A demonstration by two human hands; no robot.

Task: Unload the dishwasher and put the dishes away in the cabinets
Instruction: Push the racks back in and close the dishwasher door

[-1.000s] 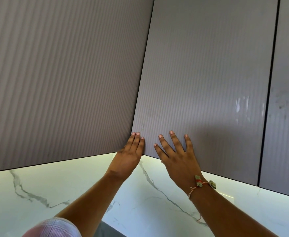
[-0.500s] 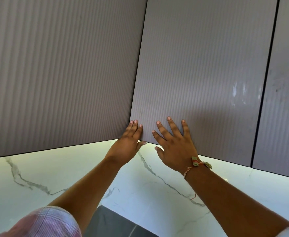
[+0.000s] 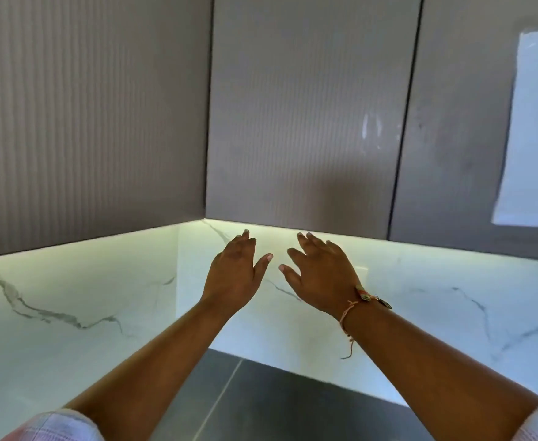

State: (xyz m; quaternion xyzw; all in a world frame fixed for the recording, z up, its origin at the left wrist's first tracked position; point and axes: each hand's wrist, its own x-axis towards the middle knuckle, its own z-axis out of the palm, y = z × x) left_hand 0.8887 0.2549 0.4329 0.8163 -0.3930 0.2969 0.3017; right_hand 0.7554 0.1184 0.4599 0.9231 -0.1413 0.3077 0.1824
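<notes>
Below the shut cabinet door (image 3: 302, 122) our left hand (image 3: 234, 272) and right hand (image 3: 321, 275) hover released, empty; next, probably, the dishwasher.

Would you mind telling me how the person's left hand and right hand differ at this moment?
The right hand has a thread bracelet at its wrist; the left hand has a bare wrist. The left hand's fingers lie close together; the right hand's are more spread. Both are open, empty, and just below the cabinet doors.
</notes>
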